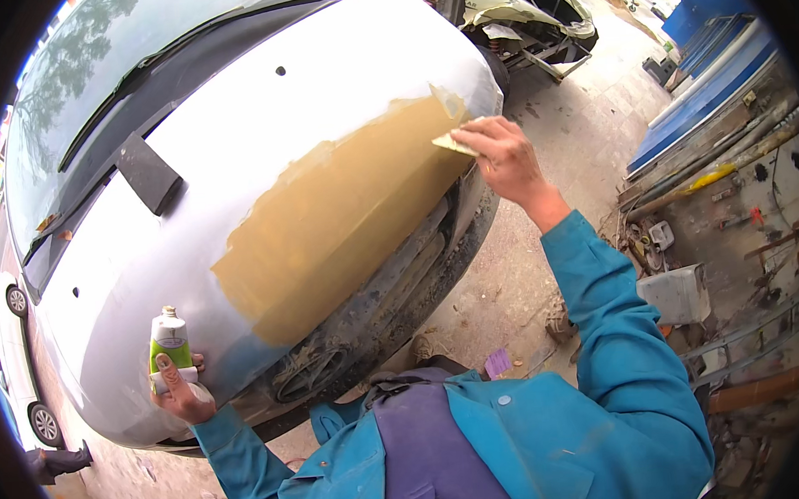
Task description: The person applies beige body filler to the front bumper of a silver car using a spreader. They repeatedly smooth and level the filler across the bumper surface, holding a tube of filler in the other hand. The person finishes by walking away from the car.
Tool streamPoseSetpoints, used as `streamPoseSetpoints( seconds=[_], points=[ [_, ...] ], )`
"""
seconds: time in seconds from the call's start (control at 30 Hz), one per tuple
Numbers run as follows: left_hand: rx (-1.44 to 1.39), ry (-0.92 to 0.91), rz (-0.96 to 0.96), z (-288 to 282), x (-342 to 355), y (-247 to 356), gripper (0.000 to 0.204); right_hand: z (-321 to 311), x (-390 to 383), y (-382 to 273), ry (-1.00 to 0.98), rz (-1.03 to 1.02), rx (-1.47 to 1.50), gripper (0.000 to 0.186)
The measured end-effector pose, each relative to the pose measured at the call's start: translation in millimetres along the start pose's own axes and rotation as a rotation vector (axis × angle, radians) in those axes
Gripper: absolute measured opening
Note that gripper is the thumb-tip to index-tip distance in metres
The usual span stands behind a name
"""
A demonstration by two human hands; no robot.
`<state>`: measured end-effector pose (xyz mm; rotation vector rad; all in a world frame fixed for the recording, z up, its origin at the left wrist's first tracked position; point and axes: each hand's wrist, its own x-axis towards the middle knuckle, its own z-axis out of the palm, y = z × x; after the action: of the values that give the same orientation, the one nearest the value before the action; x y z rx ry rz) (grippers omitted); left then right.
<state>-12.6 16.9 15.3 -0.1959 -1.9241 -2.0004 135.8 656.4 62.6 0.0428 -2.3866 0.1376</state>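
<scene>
Right hand — pinched on a pale, flat spreader, which juts leftward from the fingertips at the right end of a tan filler patch; whether its edge touches, cannot tell. Left hand — wrapped around the lower part of a green-and-white tube, neck upward, beyond the patch's left end. Patch: along the front of a white hood, between both hands. Dark block: on the hood, near the windshield.
</scene>
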Motion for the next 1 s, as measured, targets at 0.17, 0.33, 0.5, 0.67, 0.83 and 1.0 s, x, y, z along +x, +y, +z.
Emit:
streamPoseSetpoints(
  seconds=[0.17,0.33,0.5,0.67,0.83,1.0],
  points=[
    [0.016,0.003,-0.007,3,-1,6,0.051,32,62,22,0.01,-0.022,-0.049,0.038],
    [0.026,-0.001,-0.009,2,-2,7,0.049,42,51,4,-0.058,0.005,0.005,0.049],
    [0.018,0.009,-0.001,3,-3,6,0.047,1,4,-13,-0.156,0.006,0.056,0.049],
    [0.009,-0.005,0.013,-1,-1,-2,0.05,-21,-2,-3,-0.152,0.092,0.032,0.038],
    [0.006,-0.043,0.012,-4,1,-6,0.052,-12,34,22,-0.262,0.303,-0.109,0.037],
    [-0.011,0.007,-0.01,1,-6,-2,0.047,7,66,27,-0.426,0.357,-0.311,0.036]
  ],
)
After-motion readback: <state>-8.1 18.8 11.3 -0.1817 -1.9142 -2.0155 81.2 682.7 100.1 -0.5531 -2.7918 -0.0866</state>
